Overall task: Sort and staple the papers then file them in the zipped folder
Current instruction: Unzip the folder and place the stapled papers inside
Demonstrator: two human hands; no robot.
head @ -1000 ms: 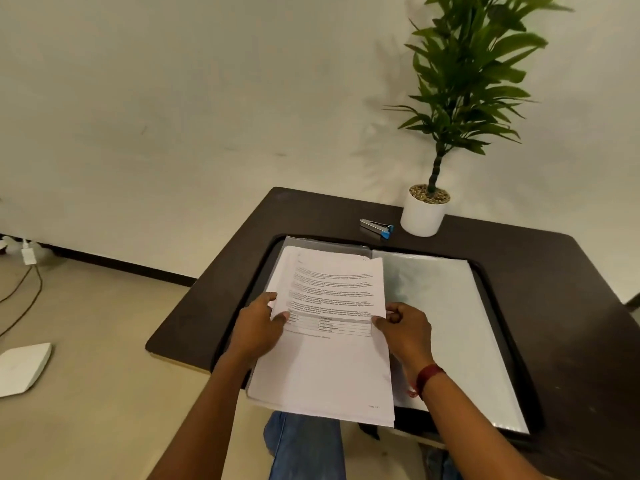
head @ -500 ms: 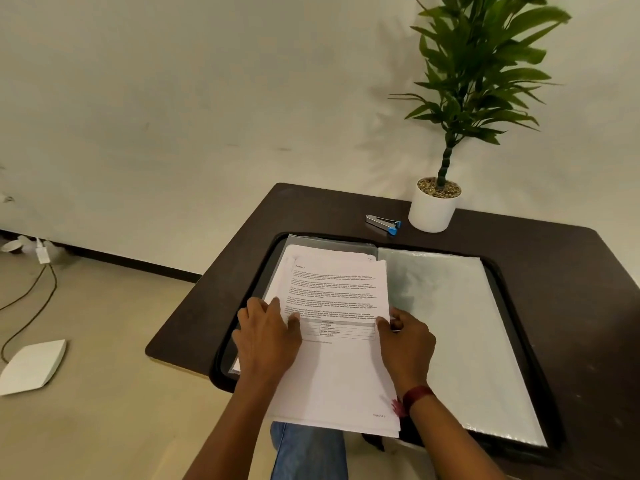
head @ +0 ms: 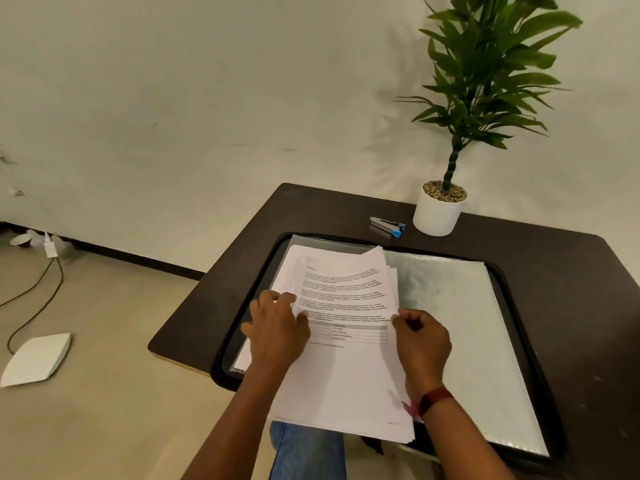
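Your zipped folder lies open and flat on the dark table, its clear plastic sleeves facing up. The papers sit as one loose stack on the folder's left half. The near end of the stack overhangs the folder's near edge, above your knee. The sheets are not squared. Their edges fan out at the stack's far right corner, where the top printed sheet curls up off the rest.

Your left hand lies palm down on the left part of the papers, over the folder's left half. Its fingers are spread and fairly straight, pressing on the sheets rather than gripping them. Your right hand is at the stack's right edge, near the folder's middle fold. Its fingers are curled in, and thumb and fingertips pinch the edge of the top sheets. How many sheets it holds you cannot tell.

The stapler lies just beyond the folder's far edge, apart from both hands. The white plant pot stands just right of the stapler, also beyond the folder's far edge.
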